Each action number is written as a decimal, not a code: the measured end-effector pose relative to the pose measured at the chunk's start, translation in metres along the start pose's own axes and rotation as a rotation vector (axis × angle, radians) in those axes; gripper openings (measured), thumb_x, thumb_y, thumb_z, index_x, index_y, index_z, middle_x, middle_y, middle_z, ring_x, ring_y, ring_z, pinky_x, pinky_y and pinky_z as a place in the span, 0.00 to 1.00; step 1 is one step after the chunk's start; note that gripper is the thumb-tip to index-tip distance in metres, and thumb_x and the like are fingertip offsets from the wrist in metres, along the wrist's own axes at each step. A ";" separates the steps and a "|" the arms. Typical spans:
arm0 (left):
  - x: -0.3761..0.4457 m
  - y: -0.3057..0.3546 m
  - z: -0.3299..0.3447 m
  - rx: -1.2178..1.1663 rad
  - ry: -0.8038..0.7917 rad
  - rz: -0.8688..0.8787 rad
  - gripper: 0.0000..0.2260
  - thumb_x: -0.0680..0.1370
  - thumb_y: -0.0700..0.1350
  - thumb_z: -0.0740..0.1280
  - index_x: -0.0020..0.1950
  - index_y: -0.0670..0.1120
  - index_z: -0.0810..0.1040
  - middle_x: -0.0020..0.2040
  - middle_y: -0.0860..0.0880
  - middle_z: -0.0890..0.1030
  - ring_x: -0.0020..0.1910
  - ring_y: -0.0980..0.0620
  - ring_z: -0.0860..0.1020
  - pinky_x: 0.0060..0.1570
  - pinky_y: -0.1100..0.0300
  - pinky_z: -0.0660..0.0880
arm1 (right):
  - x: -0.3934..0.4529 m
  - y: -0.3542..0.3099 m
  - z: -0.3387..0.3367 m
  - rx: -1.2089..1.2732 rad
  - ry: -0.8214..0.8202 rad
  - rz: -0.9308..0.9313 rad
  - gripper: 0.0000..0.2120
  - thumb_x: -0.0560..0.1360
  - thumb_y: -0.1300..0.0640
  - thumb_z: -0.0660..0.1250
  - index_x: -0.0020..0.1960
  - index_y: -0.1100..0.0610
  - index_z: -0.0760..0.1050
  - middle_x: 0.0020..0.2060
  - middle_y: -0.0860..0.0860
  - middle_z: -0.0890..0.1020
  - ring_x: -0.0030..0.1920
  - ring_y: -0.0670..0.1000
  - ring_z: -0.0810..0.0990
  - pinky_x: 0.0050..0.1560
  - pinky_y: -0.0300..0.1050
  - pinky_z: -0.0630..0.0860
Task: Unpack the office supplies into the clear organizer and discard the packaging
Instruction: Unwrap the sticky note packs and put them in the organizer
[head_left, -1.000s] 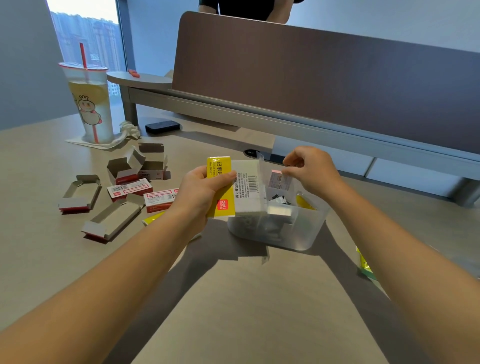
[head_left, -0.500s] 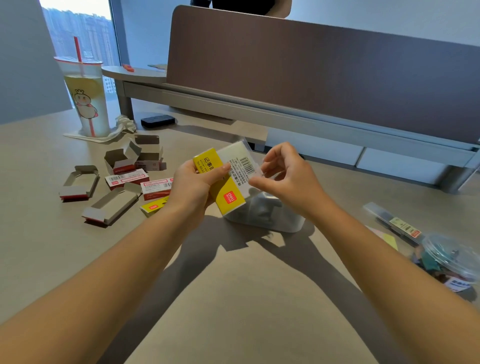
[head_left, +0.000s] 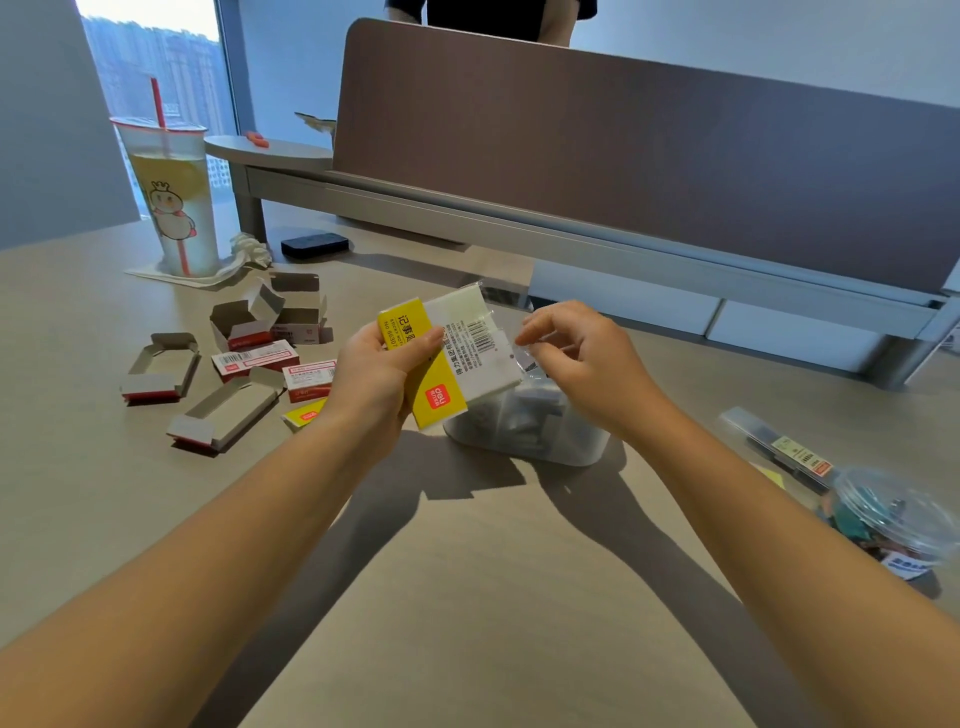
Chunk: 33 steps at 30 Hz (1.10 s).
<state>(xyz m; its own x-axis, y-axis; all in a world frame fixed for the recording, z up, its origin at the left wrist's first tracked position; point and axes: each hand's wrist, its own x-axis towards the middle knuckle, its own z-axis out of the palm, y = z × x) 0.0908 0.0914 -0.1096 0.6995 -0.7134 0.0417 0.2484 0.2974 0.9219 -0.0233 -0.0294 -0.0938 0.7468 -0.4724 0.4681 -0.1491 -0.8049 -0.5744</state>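
The left hand (head_left: 375, 375) grips a flat pack (head_left: 451, 358) of sticky notes, thumb across its face, holding it tilted in the air over the near-left rim of the organizer (head_left: 530, 434). The pack is a white block with a yellow paper band and a barcode label, sealed in glossy clear film that crinkles loose at its upper right corner. The right hand (head_left: 582, 364) pinches that film edge between thumb and forefinger, its other fingers curled.

The organizer is a frosted plastic tub with rounded corners, standing on the worktop (head_left: 467, 597) below the pack; pale blurred items lie inside.

Left of it lie opened cardboard boxes (head_left: 223, 410), grey inside with red and white print, some flattened, some with flaps up, and a small yellow slip (head_left: 306, 414). Behind them stands a tall clear cup (head_left: 174, 202) with a red straw on a paper napkin, and a dark flat object (head_left: 315, 244) beyond.

At the right edge sit a long clear case (head_left: 779, 447) with a label and a round clear tub (head_left: 893, 519) of coloured bits.

The worktop is pale matte wood-grain, bare and wide in the foreground between the forearms. A brown divider panel (head_left: 649, 156) closes the far side; a window shows at upper left.
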 end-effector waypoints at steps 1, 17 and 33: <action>0.000 0.000 0.000 -0.016 -0.007 0.002 0.05 0.76 0.38 0.61 0.43 0.47 0.73 0.41 0.49 0.80 0.30 0.59 0.82 0.32 0.63 0.79 | 0.000 -0.001 0.000 0.026 -0.013 0.010 0.08 0.75 0.61 0.60 0.49 0.59 0.77 0.49 0.50 0.74 0.45 0.45 0.72 0.45 0.31 0.71; 0.007 -0.003 -0.001 0.025 0.012 0.067 0.03 0.76 0.39 0.61 0.45 0.48 0.71 0.44 0.50 0.79 0.41 0.54 0.79 0.35 0.63 0.80 | 0.007 -0.012 -0.007 0.330 -0.215 0.230 0.07 0.73 0.60 0.64 0.37 0.55 0.77 0.39 0.42 0.77 0.40 0.44 0.77 0.35 0.27 0.75; 0.018 -0.002 -0.004 0.082 0.015 0.124 0.05 0.76 0.38 0.61 0.45 0.49 0.70 0.44 0.50 0.78 0.43 0.54 0.79 0.39 0.60 0.79 | 0.012 -0.002 -0.023 0.430 -0.159 0.391 0.08 0.74 0.60 0.63 0.36 0.57 0.76 0.38 0.49 0.80 0.40 0.47 0.77 0.44 0.38 0.76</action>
<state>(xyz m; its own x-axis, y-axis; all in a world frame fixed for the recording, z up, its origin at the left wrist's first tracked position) 0.1058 0.0802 -0.1123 0.7312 -0.6648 0.1525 0.1040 0.3297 0.9383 -0.0289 -0.0417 -0.0719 0.7820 -0.6181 0.0802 -0.1818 -0.3492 -0.9193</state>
